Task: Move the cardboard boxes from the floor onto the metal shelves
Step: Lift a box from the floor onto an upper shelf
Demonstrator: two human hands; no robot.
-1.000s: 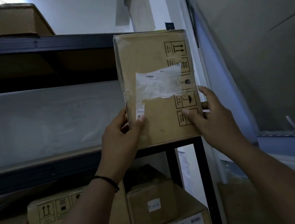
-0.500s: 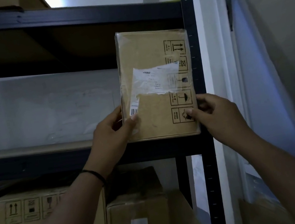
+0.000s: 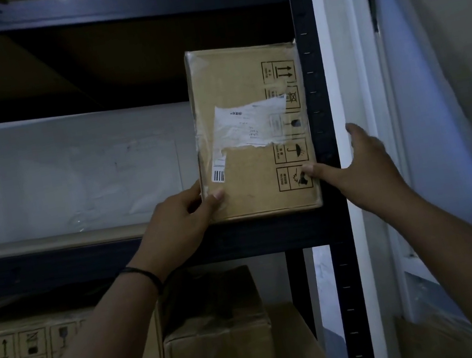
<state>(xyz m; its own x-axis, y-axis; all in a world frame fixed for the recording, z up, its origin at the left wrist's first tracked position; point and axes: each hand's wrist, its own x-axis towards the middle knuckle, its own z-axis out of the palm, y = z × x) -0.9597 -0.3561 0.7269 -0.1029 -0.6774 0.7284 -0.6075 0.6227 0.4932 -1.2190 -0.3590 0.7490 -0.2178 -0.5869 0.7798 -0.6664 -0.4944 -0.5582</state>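
1. A person's left hand (image 3: 183,216) holds the lower left edge of a cardboard box (image 3: 251,132), thumb on its front face and fingers hidden behind the side. The grip looks placed to steady the box as it stands on end on the metal shelf (image 3: 85,262).

2. The right hand (image 3: 365,167) is spread wide and holds nothing. Only its thumb presses the box's lower right corner, while the fingers splay clear beyond the black upright post (image 3: 315,86), seemingly nudging the box home.

3. The box sits between the two hands, its base on the shelf's front lip and its right side hard against the post. It appears essentially placed.

4. It is a slim brown carton, flat-faced, under a glossy plastic wrap. A torn white label (image 3: 247,127) sits above the left grip, with a column of printed handling symbols above the right thumb.

5. Left of the left hand lies a pale, matte white box (image 3: 69,170). Below both hands, more brown cartons (image 3: 221,355) fill the lower shelf.
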